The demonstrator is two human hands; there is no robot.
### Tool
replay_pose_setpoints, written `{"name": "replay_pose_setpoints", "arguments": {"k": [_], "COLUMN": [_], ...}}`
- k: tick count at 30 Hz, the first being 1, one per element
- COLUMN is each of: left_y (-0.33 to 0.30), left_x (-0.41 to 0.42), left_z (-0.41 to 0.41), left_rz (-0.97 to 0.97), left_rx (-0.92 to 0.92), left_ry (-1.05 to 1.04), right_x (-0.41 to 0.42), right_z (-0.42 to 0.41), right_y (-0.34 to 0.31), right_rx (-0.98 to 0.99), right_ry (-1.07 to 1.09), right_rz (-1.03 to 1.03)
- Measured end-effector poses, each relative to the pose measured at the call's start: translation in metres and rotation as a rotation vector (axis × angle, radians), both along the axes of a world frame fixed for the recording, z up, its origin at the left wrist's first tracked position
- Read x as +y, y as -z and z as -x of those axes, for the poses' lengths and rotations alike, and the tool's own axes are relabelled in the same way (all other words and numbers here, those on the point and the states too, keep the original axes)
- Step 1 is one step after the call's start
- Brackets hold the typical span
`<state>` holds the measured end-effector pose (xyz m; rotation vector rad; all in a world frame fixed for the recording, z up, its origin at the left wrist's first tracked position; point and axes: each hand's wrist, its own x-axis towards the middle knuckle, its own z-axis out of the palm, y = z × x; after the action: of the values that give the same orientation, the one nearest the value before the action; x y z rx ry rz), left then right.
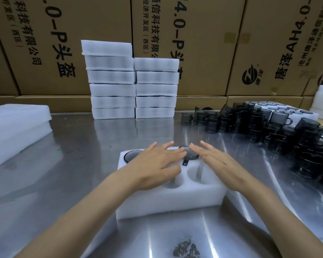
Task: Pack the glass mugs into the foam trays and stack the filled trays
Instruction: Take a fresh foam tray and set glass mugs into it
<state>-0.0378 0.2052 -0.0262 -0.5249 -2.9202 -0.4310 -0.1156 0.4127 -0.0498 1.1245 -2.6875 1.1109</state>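
Left hand: the left hand [158,162] lies flat over the foam tray [168,198], fingers straight and spread, reaching toward the far middle hole; it grips nothing.
Right hand: the right hand [215,161] is flat too, fingers straight and together, resting on the far right part of the tray with its fingertips at the rim of a mug; it holds nothing.
Foam tray: white, on the metal table [63,164] right in front of the person, with round holes in two rows.
Mug in far middle hole: a dark glass mug [189,155] sits sunk in the hole between the two hands, its handle pointing toward the person.
Mug in far left hole: another mug [131,155] sits in the far left hole, only its dark rim showing beside the left hand.
Near holes: two holes [198,174] on the near side show bare foam; the left hand hides what lies under it.
Loose mugs: a heap of dark mugs [268,125] stands on the table to the right, some stacked, some tipped.
Filled trays: two stacks of white trays [132,90] stand side by side at the far edge of the table, the left stack higher.
Spare foam: a pile of foam sheets [19,127] lies at the left.
Backdrop: big cardboard boxes [194,34] with black print stand behind the table.
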Motion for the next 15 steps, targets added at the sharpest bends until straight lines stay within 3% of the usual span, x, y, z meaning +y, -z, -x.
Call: {"name": "replay_pose_setpoints", "arguments": {"k": [4,9,11,15], "left_y": [0.004,0.011,0.01,0.001], "left_x": [-0.001,-0.001,-0.002,-0.016], "left_z": [0.003,-0.001,-0.002,-0.01], "left_rz": [-0.016,-0.053,-0.084,-0.192], "left_rx": [-0.057,0.02,0.155,0.4], "left_ry": [-0.034,-0.034,-0.044,-0.128], "right_x": [0.0,-0.005,-0.005,0.015], "right_z": [0.002,-0.004,-0.003,0.009], "right_y": [-0.001,0.004,0.003,-0.003], "right_rx": [-0.056,-0.093,-0.051,0.131], "right_ry": [-0.006,0.034,0.157,0.583], "right_rz": [-0.092,0.12,0.218,0.147]}}
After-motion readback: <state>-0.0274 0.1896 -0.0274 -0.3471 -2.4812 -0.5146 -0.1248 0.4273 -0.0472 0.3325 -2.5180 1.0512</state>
